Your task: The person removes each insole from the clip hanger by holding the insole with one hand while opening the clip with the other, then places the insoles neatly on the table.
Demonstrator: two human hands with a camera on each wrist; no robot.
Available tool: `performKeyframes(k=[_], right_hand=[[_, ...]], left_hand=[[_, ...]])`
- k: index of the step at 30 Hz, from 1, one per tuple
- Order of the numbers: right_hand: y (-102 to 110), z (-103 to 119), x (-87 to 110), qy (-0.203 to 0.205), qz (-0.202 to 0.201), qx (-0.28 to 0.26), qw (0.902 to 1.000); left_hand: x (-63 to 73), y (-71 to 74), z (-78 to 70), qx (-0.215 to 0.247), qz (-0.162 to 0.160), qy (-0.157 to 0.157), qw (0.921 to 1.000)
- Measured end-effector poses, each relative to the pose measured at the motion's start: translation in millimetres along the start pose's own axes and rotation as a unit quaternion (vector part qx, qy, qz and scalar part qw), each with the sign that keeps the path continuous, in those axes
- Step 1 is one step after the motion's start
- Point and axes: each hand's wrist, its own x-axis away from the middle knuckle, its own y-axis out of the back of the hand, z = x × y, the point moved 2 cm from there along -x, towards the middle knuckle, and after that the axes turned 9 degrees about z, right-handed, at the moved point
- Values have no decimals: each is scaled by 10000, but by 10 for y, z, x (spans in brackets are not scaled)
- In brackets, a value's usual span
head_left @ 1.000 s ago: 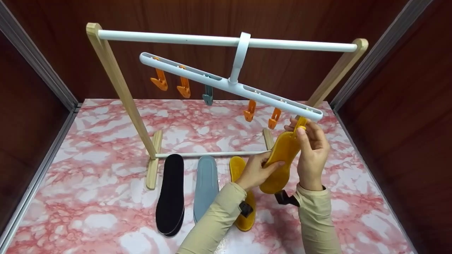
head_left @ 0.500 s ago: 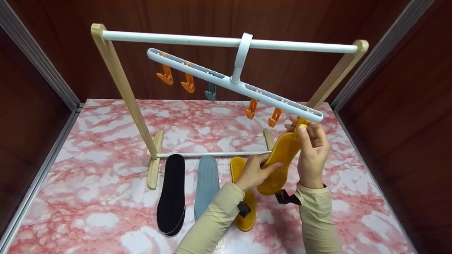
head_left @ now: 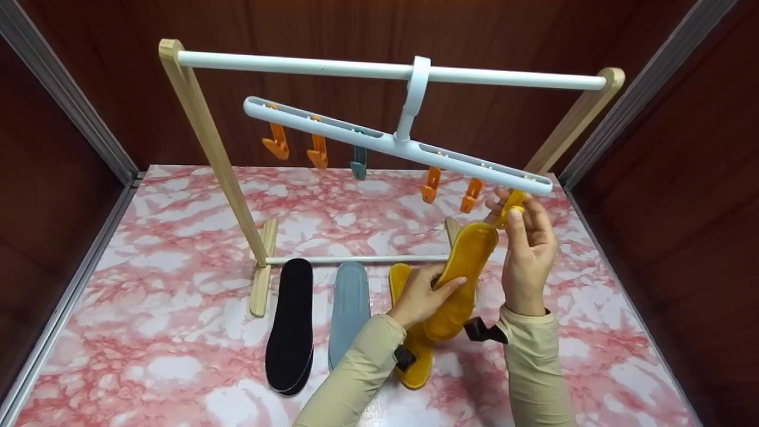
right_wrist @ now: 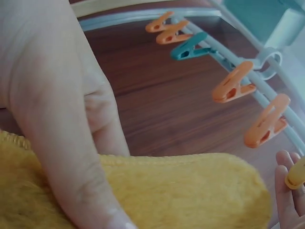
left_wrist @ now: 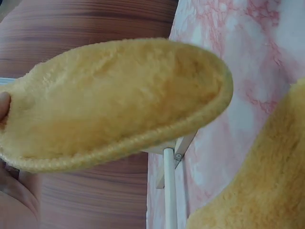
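Observation:
A fuzzy yellow insole [head_left: 471,255] is pinched by my left hand [head_left: 422,293], thumb on its face and fingers behind. Its upper end points toward a yellow clip [head_left: 514,203] at the hanger's right end, with a small gap between them. My right hand [head_left: 529,258] pinches that clip between thumb and fingers. The pale hanger [head_left: 388,143] hangs tilted, its right end lower. In the left wrist view, the held insole [left_wrist: 119,95] stretches across the middle. The right wrist view shows my left hand [right_wrist: 52,95] close up and the yellow clip [right_wrist: 296,175] at the edge.
A rack with a white rail [head_left: 296,61] bears the hanger. Several orange clips [head_left: 431,185] and one dark green clip [head_left: 359,163] dangle from it. Black insoles [head_left: 290,326], a grey-blue insole [head_left: 348,314] and another yellow insole [head_left: 415,367] lie on the marbled table [head_left: 178,332].
The held insole has moved down and left, away from the yellow clip that overlapped its upper end. My right hand stays at the clip. The hanger has swung slightly.

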Motion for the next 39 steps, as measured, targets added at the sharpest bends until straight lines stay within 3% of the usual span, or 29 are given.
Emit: performKeyframes(k=[7,14,19,32,33,39], right_hand=[[39,-22,-17,-114,-86,-225,9996],[53,-47,-46,60,-80,-836,9964],[91,-59,-60,177,-37,-941,9954],[143,-56,-70,360,-16,-938,9949],[144,-58,-69,370,-10,-925,9950],[155,-76,-58,374,55,-1054,9937]], left_hand=[[42,31,51,-48,-154,284,9995],[75,53,90,-114,-424,425,9981],[105,57,146,-153,-677,503,9963],[197,91,318,-114,-968,846,9916],[208,86,384,-174,-1006,772,9918],[268,97,474,-123,-1018,1255,9868]])
